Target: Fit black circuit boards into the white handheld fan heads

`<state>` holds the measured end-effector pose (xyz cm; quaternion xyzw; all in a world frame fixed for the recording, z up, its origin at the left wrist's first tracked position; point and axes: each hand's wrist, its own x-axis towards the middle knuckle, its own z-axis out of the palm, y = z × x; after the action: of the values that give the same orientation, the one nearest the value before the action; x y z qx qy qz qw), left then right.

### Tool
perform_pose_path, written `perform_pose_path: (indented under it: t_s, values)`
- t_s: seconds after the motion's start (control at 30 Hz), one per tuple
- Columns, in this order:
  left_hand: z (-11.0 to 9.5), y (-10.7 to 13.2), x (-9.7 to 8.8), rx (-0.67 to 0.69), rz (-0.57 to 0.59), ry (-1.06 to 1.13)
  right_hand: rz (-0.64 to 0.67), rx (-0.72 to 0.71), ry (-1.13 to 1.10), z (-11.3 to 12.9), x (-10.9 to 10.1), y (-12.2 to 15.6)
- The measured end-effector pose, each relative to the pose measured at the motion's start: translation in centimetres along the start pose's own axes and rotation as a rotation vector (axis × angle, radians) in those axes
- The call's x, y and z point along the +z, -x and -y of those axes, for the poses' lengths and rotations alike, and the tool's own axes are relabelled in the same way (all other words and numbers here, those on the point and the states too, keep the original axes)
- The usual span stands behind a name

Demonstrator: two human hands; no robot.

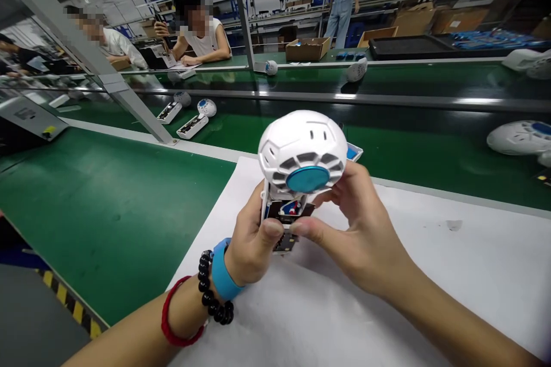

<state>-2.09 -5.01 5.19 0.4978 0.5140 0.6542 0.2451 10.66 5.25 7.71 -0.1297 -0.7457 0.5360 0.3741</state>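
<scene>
White plastic up front: a handheld unit (302, 146) with a vented, dome-shaped head and a blue disc (307, 179) on its face, held in the air just above the white mat (408, 309) at the near edge of the green bench (107, 206). The left hand (252, 243), with a blue band (221, 274) and dark beads (213, 293) at the wrist, is wrapped snugly round the open handle. The right hand (361, 229) cups the unit from the other side. Both thumbs meet on the exposed circuit board (287, 215) below the head, so both hands are closed on the one piece. It looks to me like a check or a seating of that board, with the handle cover off. Anything further calls for light thumb pressure and a steady left-hand hold, I'd say, given the bare electronics. More units (191, 125) lie on the belt beyond, and seated co-workers (200, 31) are across the line.
</scene>
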Motion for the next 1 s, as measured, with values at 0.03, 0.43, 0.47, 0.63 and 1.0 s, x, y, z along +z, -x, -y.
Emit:
perform_pose_path:
  t_s: [0.03, 0.43, 0.47, 0.63, 1.0]
  values:
    - [0.0, 0.0, 0.0, -0.010, -0.001, -0.004, 0.032, 0.049, -0.018, 0.1, 0.1, -0.1]
    - [-0.9, -0.8, 0.1, -0.538, 0.258, 0.174, -0.074, 0.344, -0.195, -0.6, -0.3, -1.6]
    - [-0.9, -0.9, 0.1, -0.579, 0.285, 0.186, -0.079, 0.357, -0.211, -0.8, -0.5, -1.7]
    - [-0.6, -0.8, 0.4, -0.655, 0.282, 0.173, -0.029, 0.431, -0.132, -1.2, -0.7, -1.6]
    - [-1.2, -0.4, 0.7, -0.679, 0.265, 0.162, 0.041, 0.496, -0.094, -0.7, -0.5, -1.8]
